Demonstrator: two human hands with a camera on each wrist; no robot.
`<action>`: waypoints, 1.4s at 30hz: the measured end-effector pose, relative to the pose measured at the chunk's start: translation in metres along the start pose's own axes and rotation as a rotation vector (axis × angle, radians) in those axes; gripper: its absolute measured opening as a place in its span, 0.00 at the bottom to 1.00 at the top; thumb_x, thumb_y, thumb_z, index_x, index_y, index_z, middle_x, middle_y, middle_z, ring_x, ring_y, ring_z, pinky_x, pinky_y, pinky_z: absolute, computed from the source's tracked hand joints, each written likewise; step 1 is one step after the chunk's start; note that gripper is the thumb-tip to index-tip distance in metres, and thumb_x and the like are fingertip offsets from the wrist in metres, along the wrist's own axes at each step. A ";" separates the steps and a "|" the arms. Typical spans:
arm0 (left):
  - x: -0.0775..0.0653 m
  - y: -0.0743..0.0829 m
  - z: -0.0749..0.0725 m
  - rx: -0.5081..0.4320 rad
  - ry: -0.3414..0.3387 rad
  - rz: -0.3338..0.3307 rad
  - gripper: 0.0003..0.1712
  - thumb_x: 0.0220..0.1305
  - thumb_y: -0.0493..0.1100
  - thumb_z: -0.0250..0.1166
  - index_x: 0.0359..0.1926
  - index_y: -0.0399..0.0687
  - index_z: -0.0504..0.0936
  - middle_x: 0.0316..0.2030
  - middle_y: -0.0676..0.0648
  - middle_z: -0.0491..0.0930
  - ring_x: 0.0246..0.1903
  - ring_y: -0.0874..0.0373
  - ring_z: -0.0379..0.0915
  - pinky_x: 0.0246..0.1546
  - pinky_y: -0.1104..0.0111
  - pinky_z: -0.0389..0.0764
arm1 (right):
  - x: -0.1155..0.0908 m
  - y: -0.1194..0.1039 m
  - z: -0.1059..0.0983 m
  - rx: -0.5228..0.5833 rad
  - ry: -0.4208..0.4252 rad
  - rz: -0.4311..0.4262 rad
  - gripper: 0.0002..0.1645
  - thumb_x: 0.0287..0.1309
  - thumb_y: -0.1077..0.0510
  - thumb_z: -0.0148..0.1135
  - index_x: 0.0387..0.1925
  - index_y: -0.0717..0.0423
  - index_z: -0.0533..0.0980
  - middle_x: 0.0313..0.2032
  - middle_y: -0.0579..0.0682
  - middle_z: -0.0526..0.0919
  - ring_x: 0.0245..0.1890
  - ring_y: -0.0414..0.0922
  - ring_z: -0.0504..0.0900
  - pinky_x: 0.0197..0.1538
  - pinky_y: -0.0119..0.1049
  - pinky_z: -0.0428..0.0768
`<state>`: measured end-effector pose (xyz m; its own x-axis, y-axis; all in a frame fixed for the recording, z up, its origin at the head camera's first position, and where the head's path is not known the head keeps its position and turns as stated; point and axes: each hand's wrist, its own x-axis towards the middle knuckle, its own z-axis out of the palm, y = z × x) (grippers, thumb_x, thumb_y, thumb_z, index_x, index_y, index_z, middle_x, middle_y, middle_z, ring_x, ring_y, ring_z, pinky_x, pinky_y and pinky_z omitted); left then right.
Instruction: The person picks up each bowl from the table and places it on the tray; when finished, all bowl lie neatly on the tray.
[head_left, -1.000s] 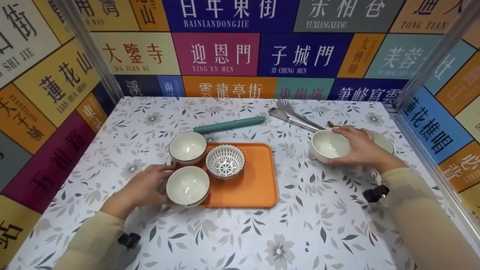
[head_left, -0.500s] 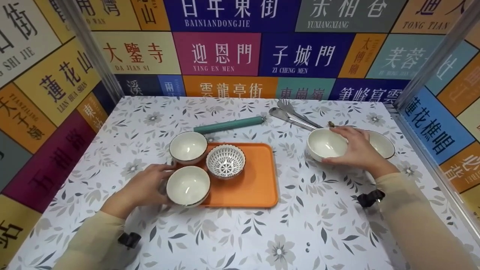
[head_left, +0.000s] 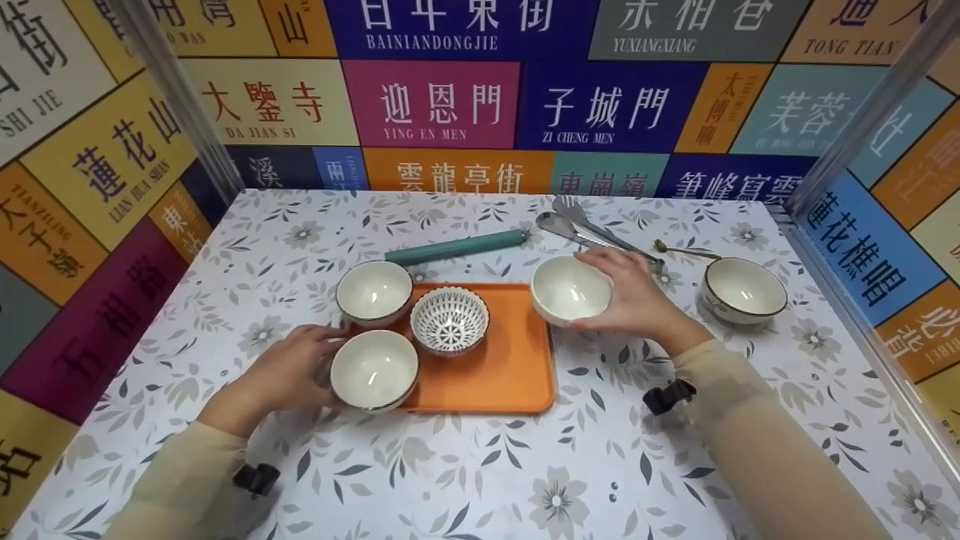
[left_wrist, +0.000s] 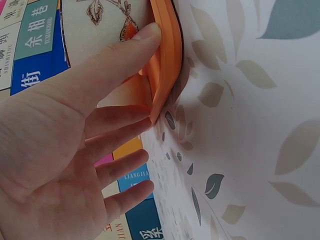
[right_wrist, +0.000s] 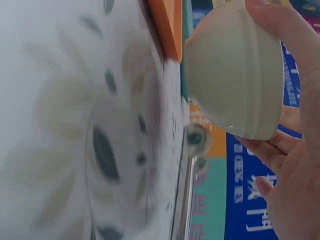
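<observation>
My right hand (head_left: pixel 626 296) grips a cream bowl (head_left: pixel 568 292) by its sides, thumb on the near side and fingers at the far side. The bowl hangs at the right edge of an orange tray (head_left: pixel 487 382); its plain outer wall (right_wrist: pixel 235 75) fills the upper right wrist view. My left hand (head_left: pixel 294 371) stays at the tray's left end, with thumb (left_wrist: pixel 145 35) and fingertips touching the rim and the fingers fairly straight. Two cream bowls, one behind (head_left: pixel 375 291) and one in front (head_left: pixel 375 369), stand at the tray's left, beside a black-patterned bowl (head_left: pixel 450 321).
Another cream bowl (head_left: pixel 745 289) with a dark rim stands at the right. Behind it lies a thin brown-tipped stick (head_left: pixel 686 250). A metal spoon (head_left: pixel 559 225) and a fork (head_left: pixel 581 215) lie at the back, near a long green bar (head_left: pixel 456 246). Printed panels (head_left: pixel 442 105) wall in the table.
My right hand has carried the cream bowl leftward from beside the right-hand bowl to the tray's right edge. The right-hand bowl now shows fully. My left hand has kept its place.
</observation>
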<state>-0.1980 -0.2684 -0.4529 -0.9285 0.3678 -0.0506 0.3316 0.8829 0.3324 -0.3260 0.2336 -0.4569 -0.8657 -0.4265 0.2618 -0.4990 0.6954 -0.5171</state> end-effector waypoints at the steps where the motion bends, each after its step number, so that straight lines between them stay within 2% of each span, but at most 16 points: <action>1: 0.000 0.000 0.000 -0.002 -0.001 -0.003 0.48 0.39 0.54 0.86 0.63 0.42 0.82 0.68 0.39 0.75 0.69 0.37 0.65 0.63 0.36 0.73 | 0.003 -0.004 0.004 0.007 -0.009 -0.010 0.69 0.23 0.35 0.89 0.72 0.53 0.72 0.68 0.57 0.74 0.72 0.64 0.64 0.76 0.66 0.48; 7: 0.001 0.002 0.001 -0.006 -0.002 -0.007 0.48 0.40 0.52 0.86 0.63 0.41 0.82 0.68 0.38 0.75 0.70 0.37 0.65 0.64 0.36 0.72 | 0.017 -0.022 0.023 0.044 -0.039 -0.021 0.70 0.23 0.32 0.88 0.73 0.49 0.72 0.68 0.53 0.73 0.72 0.62 0.63 0.77 0.63 0.51; 11: 0.002 0.005 0.000 0.001 -0.008 -0.012 0.47 0.39 0.51 0.86 0.62 0.40 0.82 0.68 0.38 0.75 0.70 0.37 0.64 0.64 0.35 0.71 | 0.022 -0.025 0.032 0.081 -0.066 -0.008 0.70 0.24 0.30 0.88 0.73 0.49 0.71 0.69 0.51 0.73 0.69 0.58 0.67 0.75 0.61 0.60; 14: 0.003 0.005 0.000 -0.001 -0.009 -0.013 0.47 0.39 0.51 0.86 0.62 0.40 0.83 0.68 0.39 0.75 0.70 0.37 0.64 0.63 0.35 0.71 | 0.025 -0.025 0.037 0.126 -0.083 0.000 0.70 0.24 0.32 0.88 0.73 0.50 0.71 0.69 0.51 0.71 0.68 0.56 0.70 0.72 0.58 0.69; 16: 0.004 0.006 0.000 -0.006 -0.010 -0.016 0.47 0.39 0.51 0.86 0.63 0.40 0.82 0.68 0.39 0.75 0.71 0.38 0.64 0.64 0.35 0.71 | 0.027 -0.025 0.040 0.152 -0.091 0.000 0.70 0.25 0.33 0.89 0.73 0.52 0.70 0.69 0.51 0.71 0.68 0.55 0.72 0.72 0.57 0.71; 26: 0.004 0.006 0.001 -0.007 -0.019 -0.021 0.48 0.38 0.51 0.86 0.62 0.39 0.82 0.68 0.39 0.74 0.70 0.38 0.64 0.64 0.36 0.71 | 0.028 -0.024 0.049 0.151 -0.146 0.007 0.71 0.28 0.33 0.88 0.76 0.50 0.66 0.70 0.51 0.68 0.70 0.55 0.70 0.73 0.58 0.69; 30: 0.003 0.006 0.000 -0.001 -0.020 -0.023 0.47 0.39 0.50 0.86 0.63 0.40 0.82 0.68 0.38 0.74 0.70 0.37 0.64 0.64 0.35 0.71 | 0.022 -0.022 0.044 0.152 -0.148 -0.018 0.73 0.31 0.32 0.87 0.78 0.45 0.62 0.74 0.52 0.65 0.74 0.55 0.65 0.76 0.62 0.63; 33: 0.003 0.005 -0.001 0.008 -0.023 -0.028 0.46 0.40 0.50 0.85 0.63 0.40 0.82 0.68 0.38 0.74 0.70 0.37 0.64 0.63 0.35 0.71 | 0.016 -0.017 0.035 0.166 -0.109 -0.039 0.67 0.36 0.34 0.85 0.78 0.43 0.63 0.73 0.51 0.68 0.71 0.54 0.69 0.74 0.60 0.67; 37: 0.002 0.003 -0.001 0.012 -0.027 -0.038 0.47 0.40 0.51 0.85 0.64 0.40 0.82 0.69 0.38 0.74 0.71 0.37 0.64 0.63 0.34 0.71 | 0.006 -0.003 0.016 0.190 -0.045 -0.032 0.55 0.45 0.38 0.82 0.74 0.44 0.69 0.65 0.51 0.79 0.61 0.54 0.79 0.64 0.56 0.78; 39: 0.002 0.002 -0.001 0.009 -0.026 -0.039 0.47 0.39 0.51 0.85 0.63 0.40 0.82 0.69 0.38 0.74 0.70 0.37 0.64 0.63 0.33 0.70 | -0.001 0.005 0.004 0.193 -0.019 -0.014 0.52 0.47 0.40 0.82 0.73 0.44 0.71 0.62 0.52 0.81 0.57 0.53 0.81 0.61 0.56 0.80; 42: 0.001 0.001 -0.001 0.006 -0.023 -0.031 0.47 0.39 0.51 0.86 0.62 0.41 0.83 0.68 0.38 0.74 0.70 0.37 0.65 0.63 0.34 0.71 | -0.015 0.022 -0.017 0.147 0.042 0.021 0.50 0.48 0.41 0.82 0.71 0.45 0.72 0.62 0.50 0.80 0.58 0.53 0.80 0.61 0.57 0.78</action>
<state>-0.1987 -0.2671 -0.4517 -0.9343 0.3470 -0.0821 0.3041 0.8957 0.3244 -0.3241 0.2647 -0.4586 -0.8781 -0.3867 0.2818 -0.4728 0.6103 -0.6357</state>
